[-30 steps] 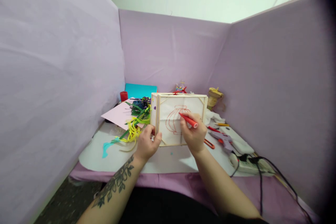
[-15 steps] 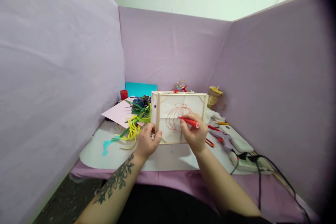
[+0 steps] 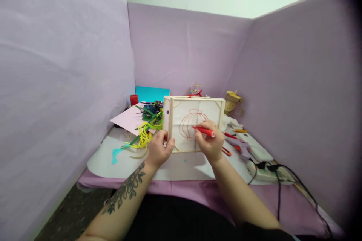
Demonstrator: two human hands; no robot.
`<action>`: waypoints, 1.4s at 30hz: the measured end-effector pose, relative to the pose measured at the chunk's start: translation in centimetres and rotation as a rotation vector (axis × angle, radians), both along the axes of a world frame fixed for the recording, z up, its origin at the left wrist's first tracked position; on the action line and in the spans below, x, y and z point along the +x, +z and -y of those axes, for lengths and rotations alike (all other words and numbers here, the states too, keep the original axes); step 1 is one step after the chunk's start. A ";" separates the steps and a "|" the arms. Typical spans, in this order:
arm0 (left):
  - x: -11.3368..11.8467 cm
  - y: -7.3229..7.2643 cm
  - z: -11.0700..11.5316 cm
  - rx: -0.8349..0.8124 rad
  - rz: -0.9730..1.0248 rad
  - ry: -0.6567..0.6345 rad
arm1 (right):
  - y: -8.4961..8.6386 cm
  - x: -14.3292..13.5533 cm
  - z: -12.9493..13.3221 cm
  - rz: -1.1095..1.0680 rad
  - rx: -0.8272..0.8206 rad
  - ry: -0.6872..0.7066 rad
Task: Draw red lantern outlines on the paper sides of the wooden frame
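A box-shaped frame of thin wooden sticks with white paper sides (image 3: 181, 111) stands upright in front of me. On its near face is a red line drawing of a ribbed, rounded lantern shape (image 3: 185, 125). My left hand (image 3: 160, 148) is closed around the frame's lower left corner, thumb on the near side. In my right hand (image 3: 210, 141) is a red marker (image 3: 206, 131), its tip at the middle of the drawing. That hand covers the drawing's lower right part.
Left of the frame lie yellow and green paper strips (image 3: 144, 135), pink paper (image 3: 127, 116) and a red candle-like cylinder (image 3: 134, 100). On the right are a glue gun (image 3: 240, 147) and a power strip (image 3: 268, 173) with black cables. Lilac partitions (image 3: 186, 45) enclose the table.
The view has tilted slightly, so everything sits a little higher in the picture. The marker tip has moved slightly down on the drawing; both hands keep their hold.
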State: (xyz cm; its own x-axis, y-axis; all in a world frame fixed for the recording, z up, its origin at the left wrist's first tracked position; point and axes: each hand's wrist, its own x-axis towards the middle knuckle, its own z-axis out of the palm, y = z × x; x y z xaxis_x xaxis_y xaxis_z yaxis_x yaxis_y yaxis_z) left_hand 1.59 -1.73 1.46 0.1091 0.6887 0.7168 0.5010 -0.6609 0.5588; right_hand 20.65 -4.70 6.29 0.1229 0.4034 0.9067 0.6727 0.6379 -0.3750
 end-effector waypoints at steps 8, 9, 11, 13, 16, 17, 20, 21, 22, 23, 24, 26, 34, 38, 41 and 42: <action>0.1 0.1 0.0 -0.014 0.017 -0.009 | -0.4 0.4 0.0 0.053 0.019 0.010; 0.1 0.2 0.0 -0.016 0.018 -0.013 | -0.4 0.4 0.0 0.059 0.025 0.017; 0.1 0.1 0.0 -0.020 0.017 -0.018 | -0.4 0.5 0.1 0.049 0.039 0.043; 0.1 0.1 0.0 -0.018 0.019 -0.018 | -0.4 0.5 0.1 0.031 0.058 0.062; 0.1 0.0 -0.1 0.004 0.021 -0.017 | -0.5 0.5 0.1 0.050 0.053 0.041; 0.1 0.0 -0.1 0.012 0.020 -0.020 | -0.6 0.6 0.0 0.064 0.048 0.034; 0.1 0.0 -0.1 0.024 0.017 -0.031 | -0.8 0.7 0.1 0.087 0.042 0.046; 0.1 0.0 -0.1 0.024 0.018 -0.032 | -0.9 0.7 0.1 0.081 0.046 0.054; 0.1 0.0 -0.1 0.023 0.018 -0.031 | -0.9 0.8 0.1 0.073 0.049 0.060; 0.1 0.0 -0.1 0.022 0.019 -0.028 | -1.0 0.9 0.1 0.068 0.053 0.064; 0.1 -0.1 -0.1 0.021 0.020 -0.026 | -1.1 0.9 0.1 0.069 0.055 0.065; 0.1 -0.1 -0.2 0.018 0.019 -0.023 | -1.2 1.1 0.1 0.092 0.061 0.068; 0.1 -0.4 -0.3 0.035 0.014 -0.016 | -1.3 1.5 0.2 0.138 0.081 0.130; 0.0 -0.4 -0.3 0.037 0.016 -0.020 | -1.4 1.4 0.2 0.157 0.085 0.103; 0.0 -0.3 -0.3 0.038 0.013 -0.015 | -1.4 1.5 0.4 0.148 0.077 0.110; 0.0 -0.3 -0.3 0.039 0.013 -0.013 | -1.4 1.5 0.5 0.145 0.071 0.107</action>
